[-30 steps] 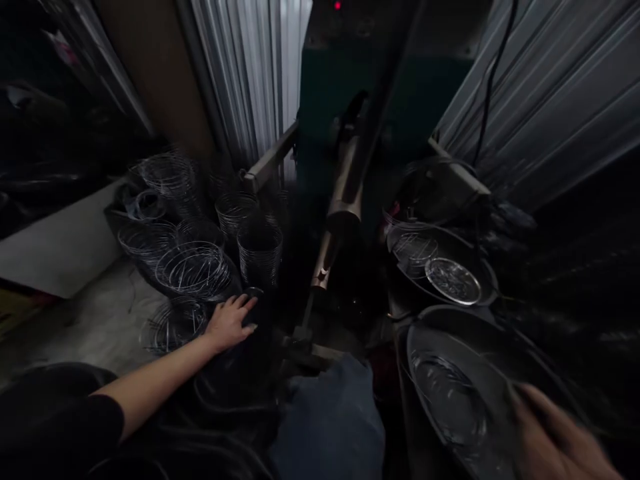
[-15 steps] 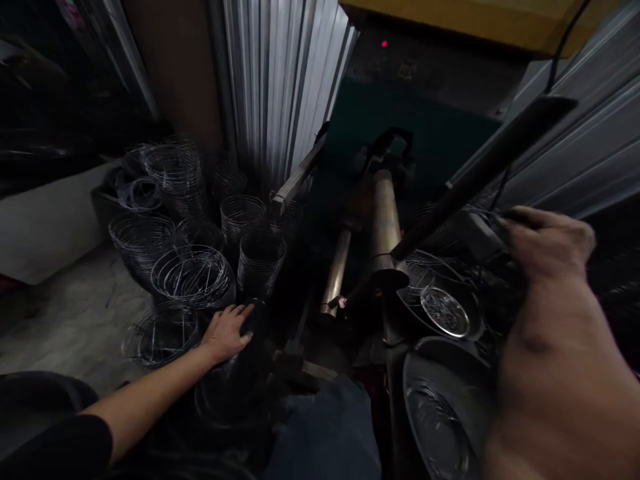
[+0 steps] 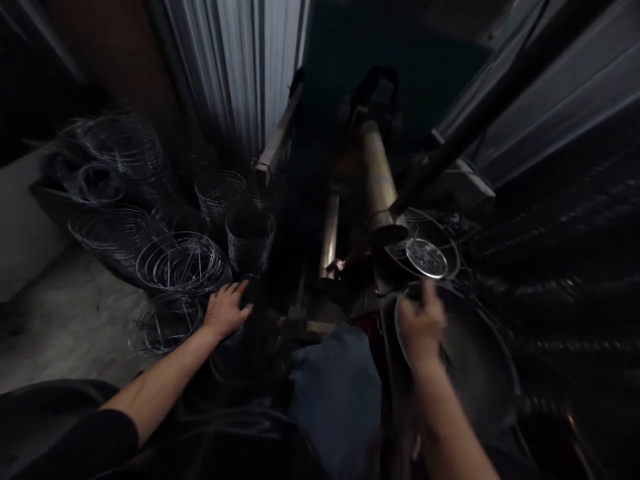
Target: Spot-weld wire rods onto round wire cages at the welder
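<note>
My left hand (image 3: 227,312) rests with spread fingers on top of a dark upright stack (image 3: 253,293), whose details are lost in shadow. Just beside it are stacks of round wire frames (image 3: 183,263). My right hand (image 3: 424,327) is blurred above the left side of a wide dark basin (image 3: 480,360); its index finger and thumb stick out apart, and I see nothing held. Ahead, between the hands, a thick metal arm (image 3: 379,173) of a machine sits above a thinner metal rod (image 3: 329,237) with a small coppery tip.
A shiny round dish (image 3: 426,258) of small bits sits in a container behind the basin. A dark bar (image 3: 480,120) slants over the right side. A wooden bar (image 3: 275,147) juts out at left of the machine. Blue cloth (image 3: 337,400) covers my lap.
My right hand has moved left and down, from beside the grey box at far right to over the basin. My left hand stays on the dark stack. The view has tilted downward.
</note>
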